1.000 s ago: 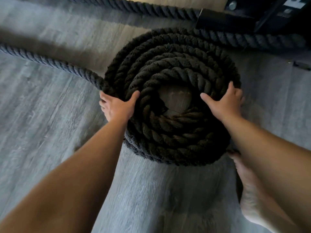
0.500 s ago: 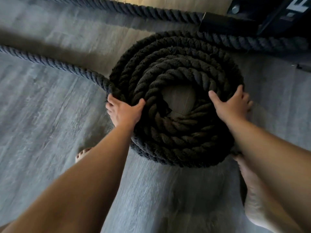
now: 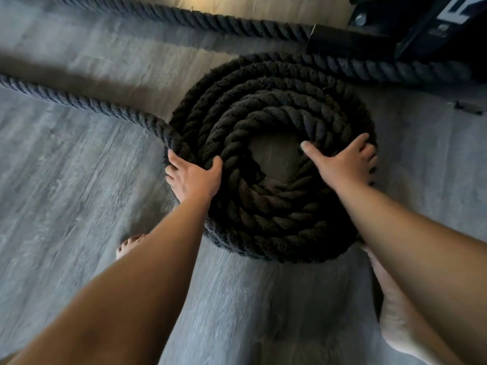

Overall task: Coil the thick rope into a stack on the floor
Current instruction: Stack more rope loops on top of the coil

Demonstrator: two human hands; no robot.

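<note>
**A:** Where was the rope at that moment?

**B:** On my feed the thick black twisted rope (image 3: 276, 214) lay wound into a round stack of several turns on the grey wood-grain floor (image 3: 66, 180). A bare patch of floor showed through the hole in its middle.

**A:** Was all of it coiled?

**B:** No. One loose length (image 3: 79, 102) ran in from the left edge and met the stack at its left side, just beside the left hand (image 3: 195, 179). Another length (image 3: 382, 68) left the far side of the stack and ran off to the right, in front of a black metal frame (image 3: 342, 40) in the top right corner. A third stretch (image 3: 210, 18) lay along the top edge, well apart from the stack. I could not tell whether it belonged to the same rope.

**A:** And the hands?

**B:** Both were grasping the stack. The left hand sat on the left rim, fingers curled down over the outer side and thumb laid across the top turns. The right hand (image 3: 342, 164) sat on the right rim, fingers hooked over the outer edge and thumb stretched inward toward the hole.

**A:** Anything else on your screen?

**B:** Two bare feet. The toes of the left foot (image 3: 129, 245) showed beside the left forearm. The right foot (image 3: 395, 312) stood just beside the near right of the stack, partly hidden under the right forearm
</note>
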